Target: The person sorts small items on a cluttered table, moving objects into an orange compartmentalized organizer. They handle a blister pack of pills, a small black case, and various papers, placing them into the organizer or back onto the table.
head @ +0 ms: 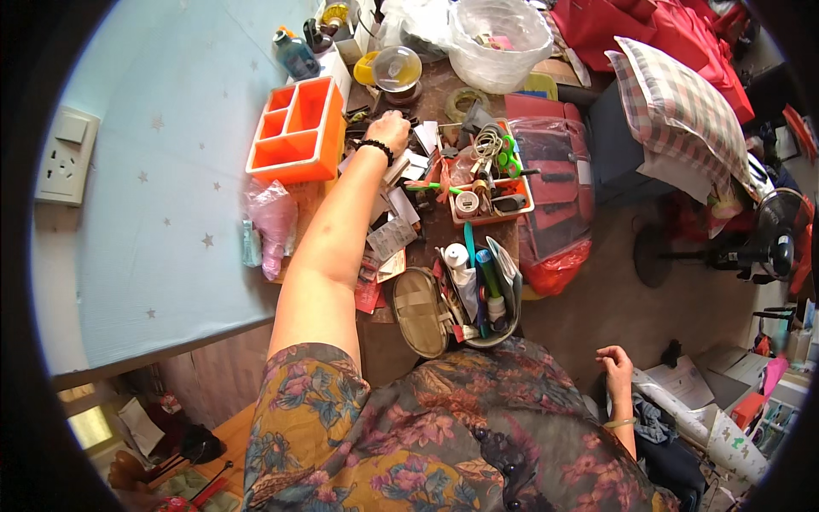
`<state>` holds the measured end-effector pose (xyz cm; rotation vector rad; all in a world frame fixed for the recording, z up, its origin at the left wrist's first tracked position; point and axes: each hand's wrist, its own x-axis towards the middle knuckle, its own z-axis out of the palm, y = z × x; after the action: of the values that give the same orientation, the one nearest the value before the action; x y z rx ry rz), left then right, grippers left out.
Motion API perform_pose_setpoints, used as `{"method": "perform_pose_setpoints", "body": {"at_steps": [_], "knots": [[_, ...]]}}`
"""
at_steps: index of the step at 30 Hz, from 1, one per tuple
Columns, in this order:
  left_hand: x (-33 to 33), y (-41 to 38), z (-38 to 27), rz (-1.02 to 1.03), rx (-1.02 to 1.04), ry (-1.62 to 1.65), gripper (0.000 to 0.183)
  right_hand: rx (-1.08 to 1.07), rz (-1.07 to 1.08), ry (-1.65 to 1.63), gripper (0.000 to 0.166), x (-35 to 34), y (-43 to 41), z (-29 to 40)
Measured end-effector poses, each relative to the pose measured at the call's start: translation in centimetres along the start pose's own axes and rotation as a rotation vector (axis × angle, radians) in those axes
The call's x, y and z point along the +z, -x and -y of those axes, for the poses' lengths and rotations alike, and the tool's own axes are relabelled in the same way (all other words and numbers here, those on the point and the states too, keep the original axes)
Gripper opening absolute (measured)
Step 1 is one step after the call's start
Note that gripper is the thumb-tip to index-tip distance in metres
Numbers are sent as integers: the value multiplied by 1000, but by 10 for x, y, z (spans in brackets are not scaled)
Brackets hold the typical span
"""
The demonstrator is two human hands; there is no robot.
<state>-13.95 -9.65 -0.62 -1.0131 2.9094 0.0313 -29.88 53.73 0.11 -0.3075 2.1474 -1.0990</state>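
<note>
My left hand (389, 130), with a black bead bracelet on its wrist, reaches to the far part of the cluttered table. It touches a heap of small dark items and papers; its fingertips are hidden, so any hold is unclear. Left of it stands an orange organizer (332, 137) with white-rimmed compartments. Loose cards and papers (402, 203) and a silver blister pack (391, 238) lie beside my forearm. To its right, a tray (492, 216) holds green-handled scissors (510, 155) and a coiled cable (487, 142). My right hand (616, 368) hangs off to the right, loosely curled, with nothing visible in it.
An open fabric case (419, 310) with tubes and a white bottle stands at the near edge. A plastic-lined bin (502, 64) and clear-lidded container (397, 69) stand at the back. A red plastic-covered bag (556, 160) and electric fan (774, 249) are to the right.
</note>
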Motion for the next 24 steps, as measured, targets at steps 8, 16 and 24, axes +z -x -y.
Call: {"method": "perform_pose_setpoints", "body": {"at_steps": [8, 16, 24], "knots": [[-45, 17, 19, 31, -230, 999, 17, -38, 39, -14, 17, -5, -17, 7], [-91, 62, -2, 141, -64, 2055, 10, -46, 43, -117, 17, -5, -28, 8], [-102, 74, -11, 100, 142, 2234, 29, -54, 57, -114, 17, -5, -33, 10]]}}
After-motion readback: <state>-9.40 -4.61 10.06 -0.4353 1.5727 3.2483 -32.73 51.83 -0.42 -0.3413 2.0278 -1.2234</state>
